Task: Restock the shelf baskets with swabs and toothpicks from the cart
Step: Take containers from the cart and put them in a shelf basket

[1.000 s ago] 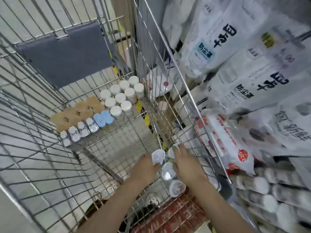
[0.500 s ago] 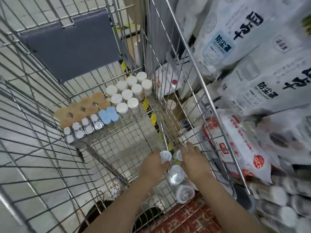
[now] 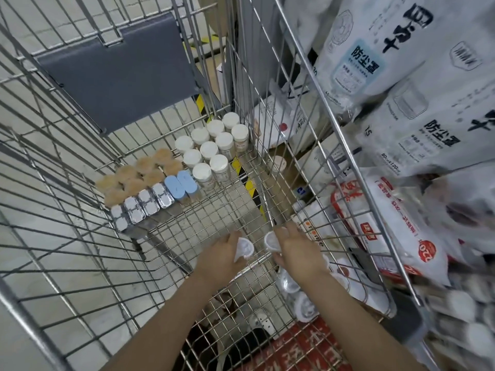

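Both hands are low inside the wire cart [image 3: 80, 236], near its right wall. My left hand [image 3: 219, 257] grips a round white-lidded tub [image 3: 244, 249]. My right hand [image 3: 297, 253] grips a second white-lidded tub [image 3: 271, 241] of the same kind. Below my right wrist lie more clear tubs [image 3: 304, 306] on the cart floor. At the far end stand white-capped jars [image 3: 211, 151], tan-lidded tubs [image 3: 142, 170], two blue-lidded boxes [image 3: 180, 184] and silver-lidded boxes [image 3: 143, 206].
A grey panel [image 3: 117, 68] hangs on the cart's far wall. To the right, outside the cart, shelves hold large white bagged goods [image 3: 401, 76], a red-and-white pack [image 3: 385, 223] and rows of round tubs [image 3: 460, 311]. A red printed mat [image 3: 302, 346] shows under the cart.
My hands have moved apart, each holding one white-lidded tub; the other tubs stay on the cart floor. The camera has tilted, so the cart's far stock sits lower in view.
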A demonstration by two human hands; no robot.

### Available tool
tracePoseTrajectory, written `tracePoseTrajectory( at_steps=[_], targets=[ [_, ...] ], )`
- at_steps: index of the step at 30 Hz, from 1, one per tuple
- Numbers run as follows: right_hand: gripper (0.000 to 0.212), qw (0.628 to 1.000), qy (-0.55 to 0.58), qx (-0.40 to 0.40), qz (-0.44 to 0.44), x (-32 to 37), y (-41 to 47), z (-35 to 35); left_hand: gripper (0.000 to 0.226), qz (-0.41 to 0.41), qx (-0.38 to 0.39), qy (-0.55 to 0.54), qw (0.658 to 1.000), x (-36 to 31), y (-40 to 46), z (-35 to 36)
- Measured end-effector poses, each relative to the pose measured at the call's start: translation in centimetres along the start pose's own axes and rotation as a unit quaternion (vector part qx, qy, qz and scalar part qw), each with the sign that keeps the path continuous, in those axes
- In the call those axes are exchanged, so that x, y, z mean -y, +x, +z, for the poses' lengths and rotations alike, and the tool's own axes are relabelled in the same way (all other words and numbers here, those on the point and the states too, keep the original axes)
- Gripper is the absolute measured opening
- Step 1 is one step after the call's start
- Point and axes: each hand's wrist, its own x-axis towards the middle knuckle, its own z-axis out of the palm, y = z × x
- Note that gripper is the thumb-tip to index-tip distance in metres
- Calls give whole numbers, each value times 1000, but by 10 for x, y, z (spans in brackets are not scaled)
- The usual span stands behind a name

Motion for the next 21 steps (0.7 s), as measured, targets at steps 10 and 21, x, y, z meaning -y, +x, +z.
tracePoseTrajectory(
  at_steps=[10,21],
  targets=[
    [58,990,112,-87,15,-4,-11,-4,65,-11,-15,-6,1000,-9,-7,-6],
    [59,849,447,-262,103,32,-163,-99,40,8,-48,-366,929,-60,-119,-141]
  ],
)
